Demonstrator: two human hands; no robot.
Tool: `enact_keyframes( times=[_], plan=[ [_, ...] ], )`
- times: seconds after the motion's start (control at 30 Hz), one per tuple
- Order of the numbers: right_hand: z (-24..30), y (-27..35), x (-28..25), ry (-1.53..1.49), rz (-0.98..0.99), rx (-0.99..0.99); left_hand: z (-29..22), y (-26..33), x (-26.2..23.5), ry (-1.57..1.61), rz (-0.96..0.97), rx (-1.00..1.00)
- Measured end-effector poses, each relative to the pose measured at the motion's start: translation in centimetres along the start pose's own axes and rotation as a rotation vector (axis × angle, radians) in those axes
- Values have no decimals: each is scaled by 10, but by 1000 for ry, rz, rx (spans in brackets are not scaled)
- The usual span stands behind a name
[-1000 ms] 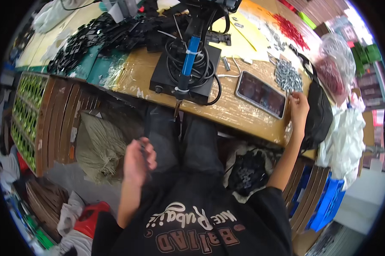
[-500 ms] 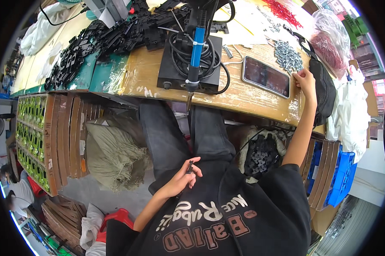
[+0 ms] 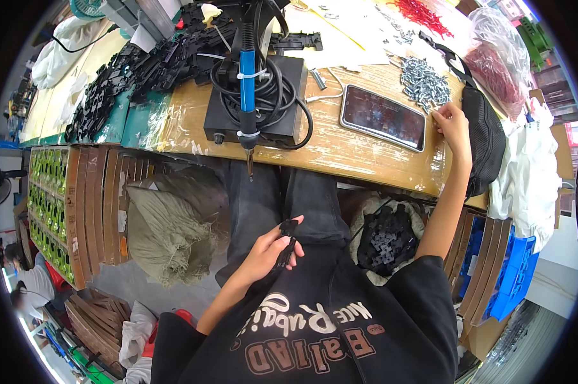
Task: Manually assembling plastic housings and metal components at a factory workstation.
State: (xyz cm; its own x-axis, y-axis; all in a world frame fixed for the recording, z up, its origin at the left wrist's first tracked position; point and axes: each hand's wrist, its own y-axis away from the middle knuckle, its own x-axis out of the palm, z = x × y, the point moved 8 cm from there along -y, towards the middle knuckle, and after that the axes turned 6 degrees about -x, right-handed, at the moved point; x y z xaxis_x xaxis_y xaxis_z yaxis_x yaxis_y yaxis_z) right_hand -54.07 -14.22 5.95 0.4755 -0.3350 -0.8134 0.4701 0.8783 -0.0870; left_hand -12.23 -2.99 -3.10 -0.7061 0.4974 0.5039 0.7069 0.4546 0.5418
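Low over my lap, my left hand [image 3: 268, 255] is closed around a black plastic part [image 3: 286, 238], which sticks out past the thumb and fingers. On the table at the right, my right hand [image 3: 453, 127] pinches its thumb and fingertips together beside a pile of small silver screws [image 3: 424, 82]. Whatever may be between those fingertips is too small to make out. A phone [image 3: 383, 118] with a dark screen lies just left of the right hand. Over the table's front edge, a blue-handled tool [image 3: 246, 83] with a slim metal tip hangs point down.
Behind the hanging tool stands a black box [image 3: 289, 118] with coiled cable. Many black plastic parts [image 3: 132, 73] are heaped at the left. A black bag [image 3: 484, 137] lies right of my right forearm. Below the table sits an open sack [image 3: 391, 240] of black pieces.
The black part in my left hand has swung into fuller view, and that hand is slightly higher. My right hand stays beside the screws. The table and hanging tool appear shifted left.
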Motion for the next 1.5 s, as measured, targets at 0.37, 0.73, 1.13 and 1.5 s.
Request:
enact_keyframes(
  times=[0.37, 0.73, 1.13, 1.5],
  plan=[
    [13, 10, -5, 31, -59, 19, -25, 5, 14, -257, 41, 87],
    [14, 21, -4, 36, -60, -1, -51, 9, 7, -236, -120, 280],
    [119, 141, 15, -756, -86, -163, -49, -5, 29, 235, 72, 68],
    [180, 199, 114, -1263, 402, -128, -47, 3, 29, 60, -45, 86]
  ],
)
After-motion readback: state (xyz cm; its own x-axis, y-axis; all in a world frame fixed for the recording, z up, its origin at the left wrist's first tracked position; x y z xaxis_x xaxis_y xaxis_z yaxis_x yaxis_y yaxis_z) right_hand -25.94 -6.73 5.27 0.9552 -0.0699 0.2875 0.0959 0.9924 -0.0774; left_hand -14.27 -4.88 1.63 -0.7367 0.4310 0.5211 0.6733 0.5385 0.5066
